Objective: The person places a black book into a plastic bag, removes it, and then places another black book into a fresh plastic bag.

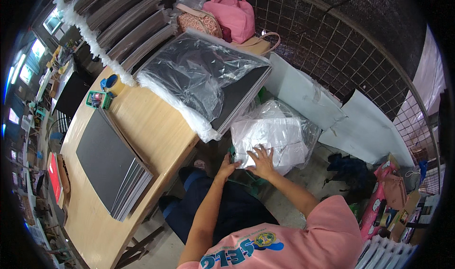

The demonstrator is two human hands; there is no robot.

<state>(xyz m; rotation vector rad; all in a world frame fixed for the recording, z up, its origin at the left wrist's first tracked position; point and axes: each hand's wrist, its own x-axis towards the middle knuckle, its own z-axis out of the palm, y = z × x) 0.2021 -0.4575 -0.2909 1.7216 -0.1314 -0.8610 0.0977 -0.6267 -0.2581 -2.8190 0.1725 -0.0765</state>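
A white stack wrapped in clear plastic [270, 134] lies on a low support beside the table, to my right. My right hand [262, 165] rests flat on its near edge with the fingers spread. At the near left corner of the stack is my left hand [226, 167], thumb and forefinger apart, touching the edge. More loose clear plastic [310, 131] bulges out behind and to the right of the stack. What the stack rests on is mostly hidden.
A wooden table [156, 112] on my left carries a pile of black boards [113, 160], a plastic-covered black stack [204, 70], a green basket [98, 99] and tape rolls [113, 83]. Handbags [232, 13] sit at the back. White panels [365, 122] lean against wire mesh [350, 46].
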